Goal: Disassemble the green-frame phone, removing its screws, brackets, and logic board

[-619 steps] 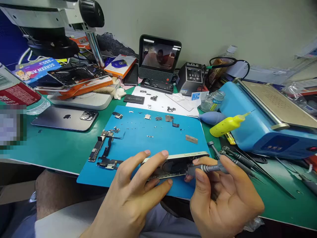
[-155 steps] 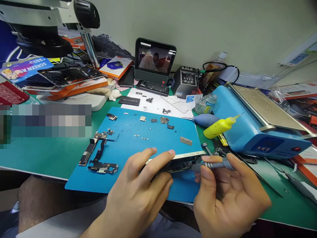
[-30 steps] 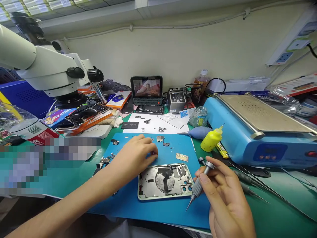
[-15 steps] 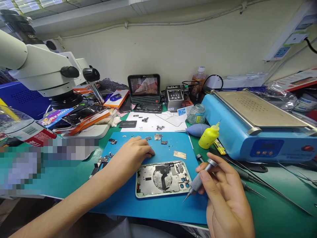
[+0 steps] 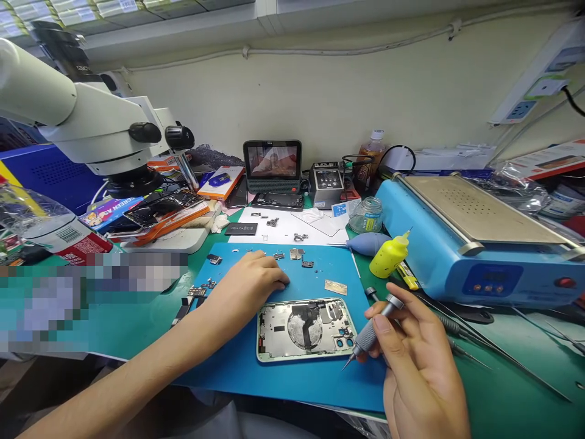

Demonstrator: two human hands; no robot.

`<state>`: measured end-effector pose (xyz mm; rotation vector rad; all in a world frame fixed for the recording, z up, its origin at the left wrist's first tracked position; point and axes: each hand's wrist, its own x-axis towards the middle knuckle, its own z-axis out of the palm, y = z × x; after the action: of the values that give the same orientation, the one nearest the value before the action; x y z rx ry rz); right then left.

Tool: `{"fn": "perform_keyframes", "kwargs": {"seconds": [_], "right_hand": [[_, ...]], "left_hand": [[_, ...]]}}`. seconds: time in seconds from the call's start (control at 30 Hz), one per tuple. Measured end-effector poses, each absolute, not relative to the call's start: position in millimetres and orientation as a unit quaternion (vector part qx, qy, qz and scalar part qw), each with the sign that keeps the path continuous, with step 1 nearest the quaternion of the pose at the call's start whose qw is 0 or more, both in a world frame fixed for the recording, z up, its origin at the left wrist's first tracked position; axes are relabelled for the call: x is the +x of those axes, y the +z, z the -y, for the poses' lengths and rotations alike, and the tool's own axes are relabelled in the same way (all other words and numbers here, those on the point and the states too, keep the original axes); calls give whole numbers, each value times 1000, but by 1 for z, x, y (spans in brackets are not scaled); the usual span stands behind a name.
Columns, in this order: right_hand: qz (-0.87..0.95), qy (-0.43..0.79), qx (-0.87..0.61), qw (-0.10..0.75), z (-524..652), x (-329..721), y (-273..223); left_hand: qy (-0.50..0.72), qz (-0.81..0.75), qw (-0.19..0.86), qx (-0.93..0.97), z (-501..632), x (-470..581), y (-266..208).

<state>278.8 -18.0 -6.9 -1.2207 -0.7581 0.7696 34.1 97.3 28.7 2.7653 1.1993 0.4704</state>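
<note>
One blue mat (image 5: 301, 387) is covering the lower centre, bearing one opened phone housing (image 5: 306, 329), while one left hand (image 5: 258, 277) is showing curled fingers near the housing's upper-left edge, whether holding anything I cannot tell, and one right hand (image 5: 417, 360), lower right, is pinching one grey screwdriver (image 5: 369, 335).

green-rimmed phone housing (image 5: 306, 330), grey screwdriver (image 5: 372, 333), blue mat (image 5: 274, 385)
</note>
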Motion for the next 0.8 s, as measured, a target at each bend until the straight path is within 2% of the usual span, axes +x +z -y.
{"fn": "perform_keyframes", "kwargs": {"seconds": [0.8], "right_hand": [[318, 354, -546, 689, 19, 277, -5]], "left_hand": [[162, -402, 46, 900, -93, 35, 28]]}}
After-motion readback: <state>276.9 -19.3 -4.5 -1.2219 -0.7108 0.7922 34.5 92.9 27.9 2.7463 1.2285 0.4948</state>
